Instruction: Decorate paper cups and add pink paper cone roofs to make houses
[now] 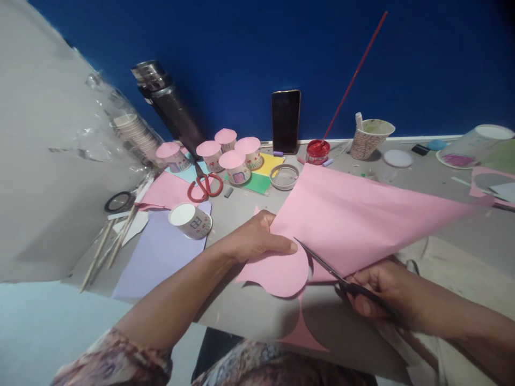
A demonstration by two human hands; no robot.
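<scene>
A large pink paper sheet (341, 214) spans the middle of the view, raised off the table. My left hand (267, 238) pinches it, thumb on top, beside a rounded, partly cut piece (281, 271) of the same paper. My right hand (372, 289) is closed round the dark handles of a pair of scissors (322, 261). Their blades lie at the cut line between the rounded piece and the sheet, with the tip near my left thumb. A thin pink offcut (302, 329) hangs below, close to the table's front edge.
Several small decorated paper cups with pink roofs (235, 161) stand at the back, near red-handled scissors (204, 187). A plain-topped cup (191, 220) rests on lilac paper (156, 257). A phone (285, 122), red paint jar (317, 153) and dark flask (169, 102) line the blue wall.
</scene>
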